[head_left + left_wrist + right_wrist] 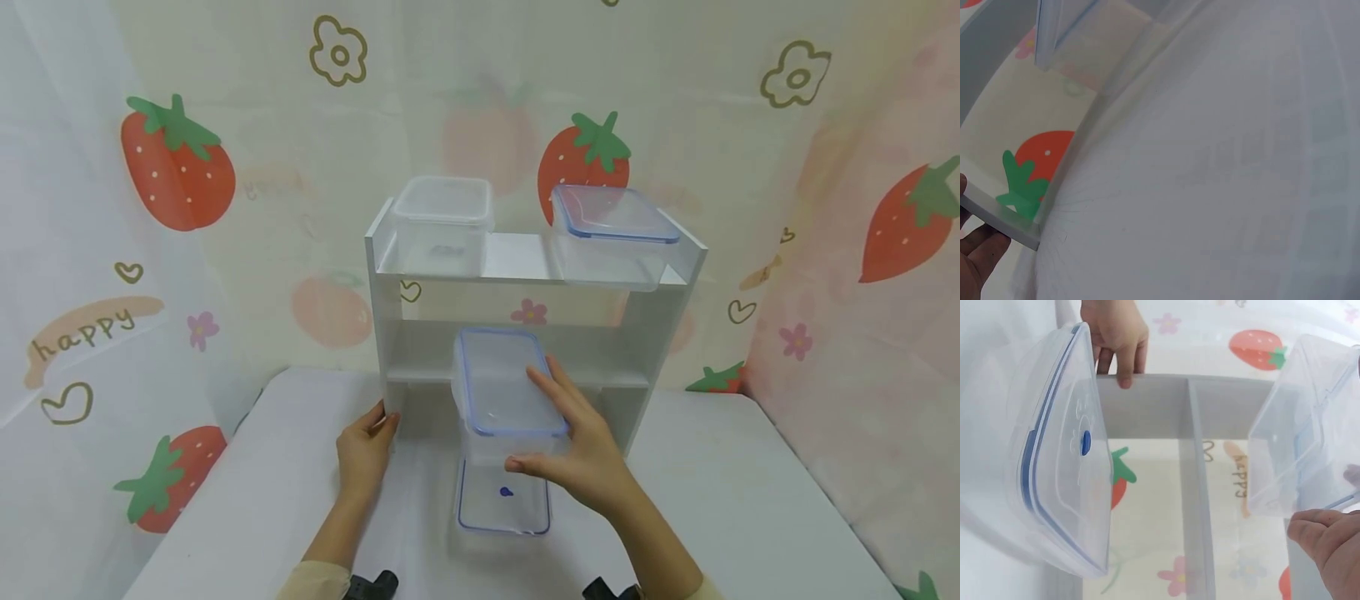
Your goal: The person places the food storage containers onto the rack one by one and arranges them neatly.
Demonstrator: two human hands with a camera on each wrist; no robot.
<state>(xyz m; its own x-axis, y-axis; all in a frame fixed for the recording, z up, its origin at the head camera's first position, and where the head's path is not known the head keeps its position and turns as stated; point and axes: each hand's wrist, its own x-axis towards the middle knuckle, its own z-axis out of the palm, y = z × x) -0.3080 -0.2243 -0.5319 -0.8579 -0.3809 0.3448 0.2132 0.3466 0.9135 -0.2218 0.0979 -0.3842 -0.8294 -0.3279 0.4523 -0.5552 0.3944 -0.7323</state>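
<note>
My left hand pinches the front edge of the left side panel of a white shelf unit; the left wrist view shows fingers on both sides of that panel. With my right hand I grip a clear food container with a blue-rimmed lid, tilted in front of the middle shelf. My fingers lie along its right side, the thumb low at the front. Below it, a second clear lidded container with a small blue knob on its lid stands on the table before the lower compartment.
On the top shelf stand a clear container with a whitish lid at left and a blue-rimmed one at right. A white-covered table carries the shelf unit. Behind hangs a strawberry-print curtain.
</note>
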